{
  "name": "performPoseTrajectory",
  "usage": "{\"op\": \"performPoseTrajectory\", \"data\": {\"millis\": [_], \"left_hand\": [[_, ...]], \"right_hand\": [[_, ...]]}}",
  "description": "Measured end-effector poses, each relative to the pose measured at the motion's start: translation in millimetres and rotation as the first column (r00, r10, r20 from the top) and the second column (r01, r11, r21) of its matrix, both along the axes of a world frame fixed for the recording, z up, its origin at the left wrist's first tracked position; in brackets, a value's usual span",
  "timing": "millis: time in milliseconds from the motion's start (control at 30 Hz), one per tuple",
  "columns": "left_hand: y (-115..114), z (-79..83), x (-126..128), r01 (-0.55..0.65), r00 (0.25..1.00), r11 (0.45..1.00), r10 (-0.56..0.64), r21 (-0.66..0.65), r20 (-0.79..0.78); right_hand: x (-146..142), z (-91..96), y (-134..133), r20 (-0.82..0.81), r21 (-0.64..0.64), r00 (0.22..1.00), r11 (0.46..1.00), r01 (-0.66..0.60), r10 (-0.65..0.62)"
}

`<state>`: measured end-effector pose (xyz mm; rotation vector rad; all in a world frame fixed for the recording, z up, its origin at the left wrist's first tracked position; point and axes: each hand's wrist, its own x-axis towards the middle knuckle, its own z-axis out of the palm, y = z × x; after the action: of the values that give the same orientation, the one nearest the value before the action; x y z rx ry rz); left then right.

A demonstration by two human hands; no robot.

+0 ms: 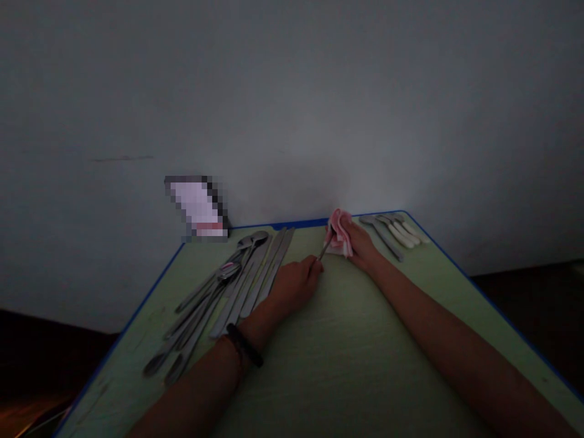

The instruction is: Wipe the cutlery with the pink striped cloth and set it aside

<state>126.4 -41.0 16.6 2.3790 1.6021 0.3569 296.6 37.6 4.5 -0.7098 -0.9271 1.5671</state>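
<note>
My left hand (298, 283) is closed on the handle of a thin metal piece of cutlery (325, 248), which points up and away to the right. Its far end is hidden in a pink and white cloth (340, 234), so I cannot tell whether it is a spoon or another piece. My right hand (360, 243) has its fingers wrapped round the cloth, folded about that end. Left of my left hand lie several metal knives (255, 280) side by side, and beyond them a loose pile of metal spoons (205, 304).
At the table's far right are a metal spoon (383, 237) and several pieces of cutlery with white handles (404, 233). A blurred-out tablet-like object (196, 207) leans on the wall (292, 109) at the back left. The green table (328, 365) has a blue edge.
</note>
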Motion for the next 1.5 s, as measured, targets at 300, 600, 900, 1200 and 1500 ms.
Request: {"op": "performPoseTrajectory", "data": {"millis": [300, 600, 900, 1200, 1500], "left_hand": [[0.4, -0.2, 0.3, -0.005, 1.0, 1.0, 0.006, -0.021, 0.012], [0.4, 0.5, 0.9, -0.013, 1.0, 1.0, 0.013, -0.027, 0.006], [0.3, 2.2, 0.1, -0.002, 0.999, 0.999, 0.004, -0.046, 0.031], [0.0, 2.3, 0.9, -0.007, 0.999, 0.999, 0.008, -0.033, 0.052], [2.0, 5.0, -2.4, 0.027, 0.998, 0.998, -0.024, -0.059, 0.051]], "right_hand": [[0.4, -1.8, 0.8, -0.019, -0.004, 1.0, 1.0, -0.001, 0.0], [1.7, -5.4, 3.7, 0.01, -0.005, 1.0, 1.0, -0.012, 0.012], [4.8, -5.8, 2.4, 0.021, -0.009, 1.0, 1.0, 0.011, -0.01], [-0.6, -1.3, -2.8, 0.01, 0.055, 1.0, 0.999, 0.002, -0.002], [-0.6, 5.9, -1.1, -0.131, 0.005, 0.986, 0.995, -0.104, 0.104]]}}
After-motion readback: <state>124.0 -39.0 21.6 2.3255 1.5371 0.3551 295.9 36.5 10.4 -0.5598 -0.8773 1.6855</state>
